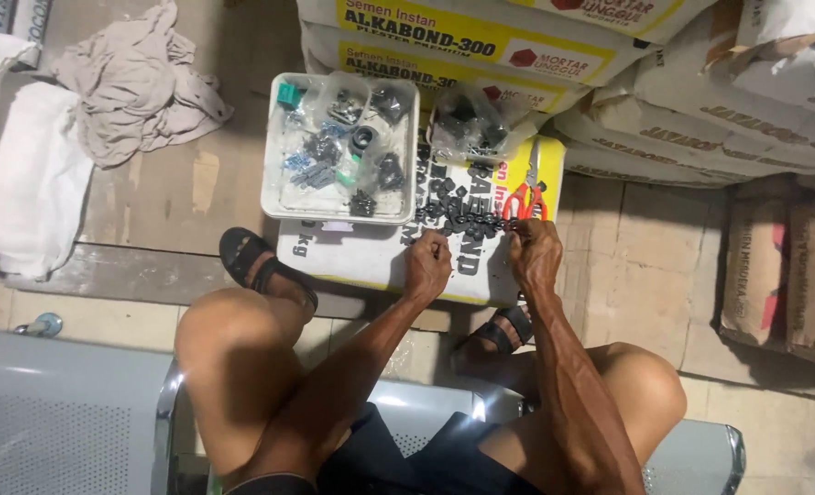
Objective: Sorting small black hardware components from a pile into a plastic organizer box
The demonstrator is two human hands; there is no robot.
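We see a tray (274, 147) at upper centre, holding bagged black and blue parts. Below it, on a sack (361, 257), our left hand (427, 264) curls its fingers shut over loose black parts (458, 215). The right hand (536, 252) pinches some at the pile's edge. Many seem unsorted. A clear bag (470, 124) holds more; scissors (526, 197) lie beside it.

A white sack (371, 261) with a yellow edge is laid flat before the knees. Grey-white sacks (700, 101) with yellow labels (462, 32) are stacked behind it. Brown sacks (783, 275) are stood at right. Small clear bags (467, 124) are seen nearby.
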